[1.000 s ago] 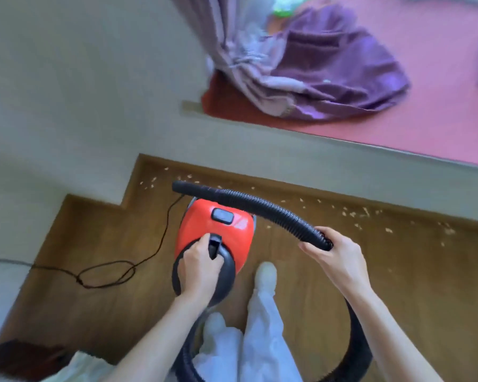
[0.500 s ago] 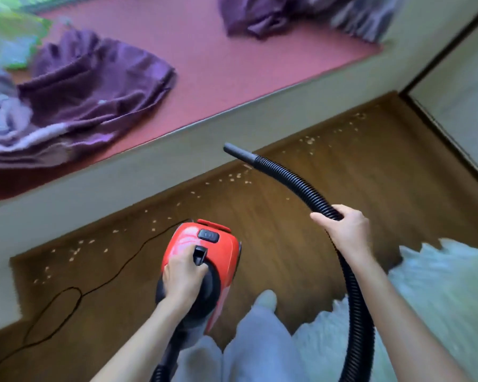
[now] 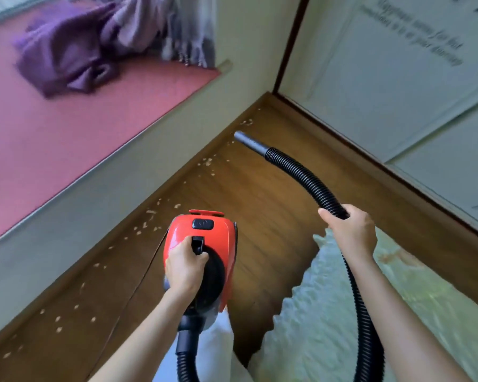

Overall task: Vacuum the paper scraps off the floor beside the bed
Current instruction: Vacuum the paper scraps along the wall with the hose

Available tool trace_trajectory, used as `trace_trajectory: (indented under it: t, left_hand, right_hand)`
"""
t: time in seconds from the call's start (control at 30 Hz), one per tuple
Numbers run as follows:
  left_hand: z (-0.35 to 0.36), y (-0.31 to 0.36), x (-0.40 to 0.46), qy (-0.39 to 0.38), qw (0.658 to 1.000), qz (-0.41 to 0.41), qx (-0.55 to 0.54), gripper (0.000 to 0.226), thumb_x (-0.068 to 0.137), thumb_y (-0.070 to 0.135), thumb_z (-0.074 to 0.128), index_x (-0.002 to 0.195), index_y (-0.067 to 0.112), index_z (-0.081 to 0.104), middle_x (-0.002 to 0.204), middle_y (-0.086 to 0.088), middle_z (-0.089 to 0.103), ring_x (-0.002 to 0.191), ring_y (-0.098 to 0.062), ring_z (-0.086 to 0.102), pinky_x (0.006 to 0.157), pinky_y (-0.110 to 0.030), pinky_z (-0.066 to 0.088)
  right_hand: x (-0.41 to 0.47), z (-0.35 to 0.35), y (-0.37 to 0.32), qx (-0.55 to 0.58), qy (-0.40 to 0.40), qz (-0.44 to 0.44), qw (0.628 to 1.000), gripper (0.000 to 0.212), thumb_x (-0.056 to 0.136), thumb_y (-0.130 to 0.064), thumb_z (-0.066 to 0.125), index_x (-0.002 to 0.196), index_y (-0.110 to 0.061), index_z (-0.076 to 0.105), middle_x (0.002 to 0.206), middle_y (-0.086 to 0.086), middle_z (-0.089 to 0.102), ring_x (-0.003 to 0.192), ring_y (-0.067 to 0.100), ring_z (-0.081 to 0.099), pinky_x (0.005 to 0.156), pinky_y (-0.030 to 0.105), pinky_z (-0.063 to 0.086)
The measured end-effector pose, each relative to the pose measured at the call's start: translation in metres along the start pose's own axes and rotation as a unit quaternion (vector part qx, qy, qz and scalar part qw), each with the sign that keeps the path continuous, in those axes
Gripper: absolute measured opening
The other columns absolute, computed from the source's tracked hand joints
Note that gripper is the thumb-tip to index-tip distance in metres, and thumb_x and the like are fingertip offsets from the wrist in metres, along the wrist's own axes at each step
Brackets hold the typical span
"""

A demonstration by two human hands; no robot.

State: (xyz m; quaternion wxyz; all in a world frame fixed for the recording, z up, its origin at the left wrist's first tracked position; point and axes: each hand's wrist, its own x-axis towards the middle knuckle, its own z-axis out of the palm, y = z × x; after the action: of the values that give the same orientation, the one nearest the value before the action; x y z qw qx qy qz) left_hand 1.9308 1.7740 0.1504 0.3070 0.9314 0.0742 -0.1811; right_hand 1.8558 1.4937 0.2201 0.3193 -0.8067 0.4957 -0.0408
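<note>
While each hand grips, left (image 3: 185, 267) the red vacuum (image 3: 204, 244), right (image 3: 352, 232) its hose (image 3: 304, 175), pale scraps (image 3: 146, 221) dot the floor (image 3: 260, 216).

Brown wooden floor (image 3: 273, 216) with paper scraps (image 3: 146, 221) strewn along the bed base, pale shaggy rug (image 3: 315, 326) at right.

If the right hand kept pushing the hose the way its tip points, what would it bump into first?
Probably the paper scraps in the corner, then the bed's side. The right hand aims the hose there, with only bare floor between, though depth is hard to judge.
</note>
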Motion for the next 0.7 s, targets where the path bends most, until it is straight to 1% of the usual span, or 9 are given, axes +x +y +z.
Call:
trace_trajectory:
  t: [0.07, 0.13, 0.17, 0.27, 0.4, 0.43, 0.57, 0.63, 0.7]
  left_hand:
    - [0.02, 0.03, 0.018, -0.011, 1.0, 0.002, 0.006, 0.014, 0.075, 0.013, 0.065, 0.087, 0.012, 0.06, 0.073, -0.002, 0.058, 0.073, -0.031, 0.054, 0.062, -0.029, 0.034]
    - [0.04, 0.056, 0.035, -0.023, 1.0, -0.012, 0.004, 0.01, 0.074, 0.012, 0.064, 0.081, 0.01, 0.057, 0.066, 0.001, 0.053, 0.067, -0.028, 0.05, 0.06, -0.03, 0.034]
    - [0.051, 0.067, 0.044, -0.027, 0.999, -0.021, 0.0, 0.01, 0.074, 0.012, 0.064, 0.078, 0.009, 0.057, 0.065, 0.001, 0.053, 0.066, -0.028, 0.051, 0.059, -0.031, 0.035]
    - [0.076, 0.087, 0.06, -0.022, 0.996, -0.082, -0.012, 0.011, 0.075, 0.012, 0.065, 0.078, 0.006, 0.057, 0.069, -0.007, 0.06, 0.071, -0.032, 0.058, 0.059, -0.032, 0.038]
    - [0.098, 0.104, 0.076, 0.014, 0.988, -0.155, -0.006, 0.01, 0.079, 0.01, 0.064, 0.079, 0.003, 0.058, 0.068, -0.011, 0.058, 0.066, -0.03, 0.053, 0.062, -0.033, 0.038]
    - [0.105, 0.108, 0.082, 0.02, 0.985, -0.171, -0.002, 0.01, 0.079, 0.01, 0.064, 0.079, 0.002, 0.058, 0.067, -0.011, 0.057, 0.066, -0.031, 0.054, 0.062, -0.033, 0.039]
    - [0.141, 0.134, 0.102, 0.059, 0.971, -0.228, -0.028, 0.012, 0.079, 0.01, 0.065, 0.077, 0.0, 0.057, 0.066, -0.012, 0.056, 0.066, -0.033, 0.055, 0.061, -0.034, 0.038]
    - [0.158, 0.151, 0.11, 0.088, 0.957, -0.273, -0.053, 0.015, 0.079, 0.011, 0.065, 0.076, 0.001, 0.055, 0.07, -0.015, 0.057, 0.073, -0.037, 0.058, 0.065, -0.035, 0.039]
    - [0.176, 0.166, 0.121, 0.108, 0.939, -0.318, -0.076, 0.017, 0.08, 0.013, 0.065, 0.083, 0.0, 0.056, 0.082, -0.022, 0.061, 0.085, -0.041, 0.06, 0.073, -0.039, 0.042]
  right_hand:
    - [0.036, -0.013, 0.002, 0.0, 0.014, 0.01, 1.0, 0.022, 0.081, -0.04, 0.068, 0.077, -0.019, 0.063, 0.068, -0.002, 0.065, 0.059, 0.016, 0.06, 0.047, 0.025, 0.033]
    - [0.071, -0.024, 0.006, -0.012, 0.026, 0.019, 0.999, 0.024, 0.082, -0.041, 0.068, 0.074, -0.019, 0.062, 0.064, -0.004, 0.061, 0.058, 0.015, 0.057, 0.046, 0.024, 0.03]
    - [0.09, -0.029, 0.007, -0.018, 0.029, 0.02, 0.999, 0.025, 0.082, -0.041, 0.068, 0.074, -0.019, 0.061, 0.062, -0.005, 0.059, 0.056, 0.014, 0.055, 0.046, 0.024, 0.029]
    - [0.141, -0.043, 0.008, -0.056, 0.01, 0.015, 0.998, 0.027, 0.083, -0.042, 0.068, 0.075, -0.017, 0.061, 0.061, -0.006, 0.058, 0.054, 0.01, 0.053, 0.045, 0.023, 0.028]
    - [0.213, -0.051, 0.004, -0.092, -0.005, -0.003, 0.996, 0.028, 0.081, -0.046, 0.068, 0.077, -0.018, 0.063, 0.064, -0.005, 0.061, 0.058, 0.013, 0.057, 0.047, 0.023, 0.038]
    - [0.231, -0.048, 0.002, -0.095, -0.013, -0.016, 0.995, 0.028, 0.08, -0.046, 0.068, 0.078, -0.019, 0.063, 0.065, -0.006, 0.062, 0.058, 0.013, 0.058, 0.047, 0.023, 0.039]
    - [0.306, -0.024, -0.015, -0.104, -0.068, -0.061, 0.99, 0.026, 0.082, -0.046, 0.067, 0.084, -0.02, 0.064, 0.07, -0.006, 0.064, 0.059, 0.012, 0.058, 0.046, 0.022, 0.035]
    - [0.34, -0.005, -0.028, -0.114, -0.099, -0.087, 0.985, 0.026, 0.083, -0.047, 0.067, 0.087, -0.021, 0.064, 0.073, -0.005, 0.064, 0.061, 0.013, 0.059, 0.047, 0.022, 0.034]
    - [0.374, 0.018, -0.041, -0.121, -0.127, -0.115, 0.978, 0.026, 0.083, -0.047, 0.067, 0.088, -0.022, 0.064, 0.075, -0.005, 0.064, 0.062, 0.012, 0.058, 0.047, 0.022, 0.033]
